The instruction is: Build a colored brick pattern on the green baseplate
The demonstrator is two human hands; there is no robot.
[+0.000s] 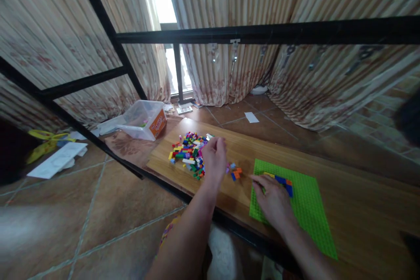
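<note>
My left hand (pixel 215 156) is over the right side of a heap of mixed toy bricks (pixel 188 153) on the wooden board. Its fingers are curled closed, and whatever they may hold is hidden. My right hand (pixel 273 197) is over the left part of a green baseplate (pixel 308 192), with its fingers stretched leftward and the thumb apart; I see nothing in it. Beside its knuckles, a row of blue, orange and yellow bricks (pixel 281 180) stands on the plate. Several loose orange and blue bricks (pixel 236 173) lie between the two hands.
The wooden board (pixel 354 188) is bordered by a black metal frame (pixel 210 37). A clear plastic bin (pixel 139 116) with an orange label stands beyond its far left end. Papers (pixel 57 160) lie on the tiled floor, and striped curtains (pixel 229 0) hang behind.
</note>
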